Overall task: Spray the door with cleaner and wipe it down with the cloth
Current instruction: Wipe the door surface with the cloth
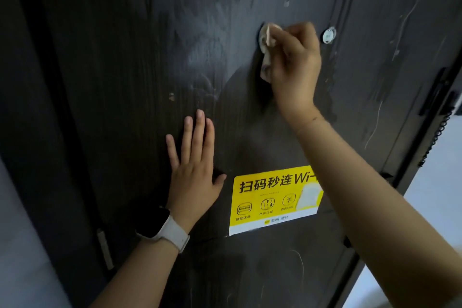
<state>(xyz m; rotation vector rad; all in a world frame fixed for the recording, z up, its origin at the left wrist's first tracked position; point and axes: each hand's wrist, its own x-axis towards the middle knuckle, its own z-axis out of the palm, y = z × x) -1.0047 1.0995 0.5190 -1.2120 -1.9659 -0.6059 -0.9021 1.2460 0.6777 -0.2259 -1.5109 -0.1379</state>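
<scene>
Right hand (pixel 293 57) clenches crumpled beige cloth (pixel 267 44), scrubbing dark wood-grain door (pixel 125 57); below-left, flat left hand (pixel 193 165) likely steadies it.

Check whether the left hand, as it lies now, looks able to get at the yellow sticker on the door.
Probably yes. The left hand lies flat and open on the door, its thumb just beside the yellow sticker. Nothing stands between them; the right forearm covers only the sticker's far right edge.
</scene>
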